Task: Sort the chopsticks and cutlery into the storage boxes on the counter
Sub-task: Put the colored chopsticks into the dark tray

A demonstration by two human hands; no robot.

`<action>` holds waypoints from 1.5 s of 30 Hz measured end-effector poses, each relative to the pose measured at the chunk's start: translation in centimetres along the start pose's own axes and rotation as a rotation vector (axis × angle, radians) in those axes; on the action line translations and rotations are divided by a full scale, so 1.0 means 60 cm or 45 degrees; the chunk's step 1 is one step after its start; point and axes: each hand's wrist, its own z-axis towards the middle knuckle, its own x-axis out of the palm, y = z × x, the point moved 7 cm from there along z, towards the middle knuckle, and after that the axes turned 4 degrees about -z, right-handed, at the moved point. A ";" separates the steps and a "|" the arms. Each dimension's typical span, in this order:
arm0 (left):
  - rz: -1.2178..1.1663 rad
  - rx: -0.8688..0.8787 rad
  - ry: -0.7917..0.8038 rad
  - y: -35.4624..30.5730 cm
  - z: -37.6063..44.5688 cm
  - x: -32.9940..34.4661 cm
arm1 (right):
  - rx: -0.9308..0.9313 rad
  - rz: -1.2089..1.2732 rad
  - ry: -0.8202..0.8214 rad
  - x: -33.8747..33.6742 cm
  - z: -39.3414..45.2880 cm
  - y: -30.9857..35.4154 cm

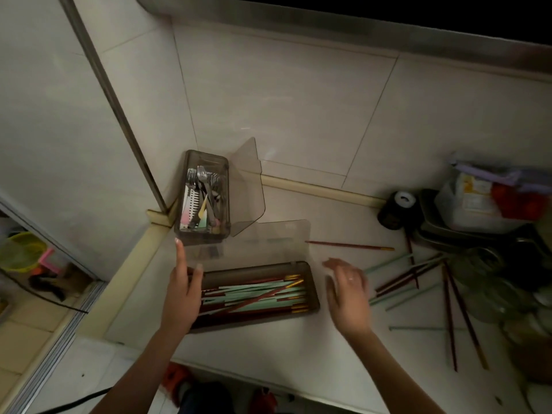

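L hand (182,289) grip open, resting on chopstick box (310,294) end, R hand (348,289) grip open & empty, loose chopsticks (418,276) just beside

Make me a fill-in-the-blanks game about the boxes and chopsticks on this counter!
1. Both storage boxes have their lids ____.
2. The forks sit in the small box by the ____ of the walls.
3. The left hand rests on the long box, which holds red and ____ chopsticks.
4. The loose chopsticks lie to the ____ of the right hand.

Missing words: open; corner; green; right
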 end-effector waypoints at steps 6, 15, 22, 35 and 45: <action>0.063 -0.035 -0.010 0.020 0.003 0.004 | 1.298 -0.115 0.193 -0.031 -0.049 -0.244; 0.119 0.003 -0.001 0.021 0.008 0.012 | 1.441 -0.126 0.442 -0.030 -0.007 -0.279; 0.157 -0.011 0.005 0.021 0.007 0.009 | 1.293 -0.048 0.533 -0.029 0.019 -0.234; 0.128 0.016 -0.012 0.013 0.003 0.006 | 1.902 1.256 -0.001 0.036 0.016 -0.158; 0.095 0.026 -0.006 0.005 -0.001 0.002 | 1.605 1.475 0.016 0.033 0.046 0.008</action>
